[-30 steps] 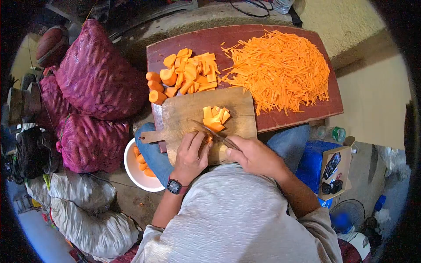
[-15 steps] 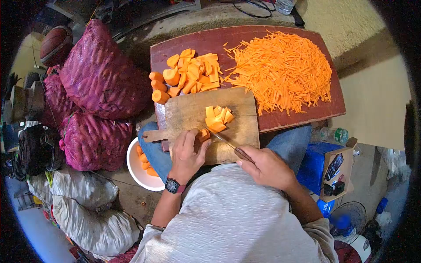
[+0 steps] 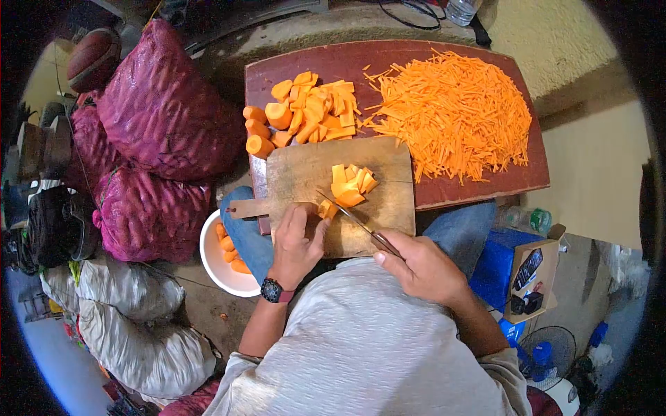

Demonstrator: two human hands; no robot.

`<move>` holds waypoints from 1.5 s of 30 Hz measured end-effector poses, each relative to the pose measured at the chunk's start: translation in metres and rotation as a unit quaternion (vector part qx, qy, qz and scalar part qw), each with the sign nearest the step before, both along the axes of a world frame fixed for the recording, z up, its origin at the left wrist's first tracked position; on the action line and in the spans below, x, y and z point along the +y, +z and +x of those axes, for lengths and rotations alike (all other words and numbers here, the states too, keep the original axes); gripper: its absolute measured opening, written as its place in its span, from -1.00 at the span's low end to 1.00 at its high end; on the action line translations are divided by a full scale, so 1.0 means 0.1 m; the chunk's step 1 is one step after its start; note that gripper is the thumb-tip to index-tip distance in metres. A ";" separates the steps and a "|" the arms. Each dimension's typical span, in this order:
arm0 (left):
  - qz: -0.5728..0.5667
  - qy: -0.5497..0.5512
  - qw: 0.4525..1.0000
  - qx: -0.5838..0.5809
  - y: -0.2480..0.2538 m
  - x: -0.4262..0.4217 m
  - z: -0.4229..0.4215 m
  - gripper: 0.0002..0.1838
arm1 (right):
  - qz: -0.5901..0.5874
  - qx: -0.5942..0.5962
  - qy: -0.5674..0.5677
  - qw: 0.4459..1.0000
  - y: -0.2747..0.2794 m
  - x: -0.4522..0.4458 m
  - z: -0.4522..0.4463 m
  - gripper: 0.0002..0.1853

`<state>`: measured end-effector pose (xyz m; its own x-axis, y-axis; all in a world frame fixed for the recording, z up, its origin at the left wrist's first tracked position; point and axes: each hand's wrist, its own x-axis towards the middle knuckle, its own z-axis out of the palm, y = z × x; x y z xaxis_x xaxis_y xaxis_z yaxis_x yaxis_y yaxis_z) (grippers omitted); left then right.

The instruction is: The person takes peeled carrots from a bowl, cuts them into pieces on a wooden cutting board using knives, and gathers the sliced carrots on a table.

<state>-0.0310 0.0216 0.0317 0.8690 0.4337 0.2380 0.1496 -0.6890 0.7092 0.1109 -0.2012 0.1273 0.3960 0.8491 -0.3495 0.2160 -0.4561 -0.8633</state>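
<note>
My left hand [image 3: 297, 239] is closed on a carrot piece [image 3: 327, 209] near the left part of the wooden cutting board [image 3: 378, 232]. In my right hand [image 3: 422, 267] is a knife [image 3: 355, 220], its blade slanting up and left to the carrot piece. Just beyond the blade, cut carrot slices [image 3: 352, 184] lie in a small heap on the board. Behind the board, carrot chunks [image 3: 305, 111] are piled on the dark red table [image 3: 479, 195]. A large mound of shredded carrot [image 3: 458, 114] covers the table's right side.
A white bowl [image 3: 210, 260] with carrots stands by my left knee. Purple mesh sacks [image 3: 163, 104] and white sacks [image 3: 149, 343] are stacked at the left. To the right are a blue-sided box [image 3: 501, 267], a plastic bottle [image 3: 538, 218] and a fan [image 3: 548, 350].
The knife tip has shifted up and left over the held carrot piece. The whole view has moved slightly; both hands keep their holds.
</note>
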 end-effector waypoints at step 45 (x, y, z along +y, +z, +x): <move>-0.027 -0.016 0.998 -0.045 -0.02 -0.03 0.00 -0.61 | 0.002 0.006 -0.004 1.000 -0.04 -0.15 -0.02 -0.70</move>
<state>-0.0305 0.0186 0.0296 0.8582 0.4211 0.2936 0.0623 -0.6533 0.7546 0.1085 -0.2163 0.1229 0.3994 0.8468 -0.3513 0.2016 -0.4549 -0.8674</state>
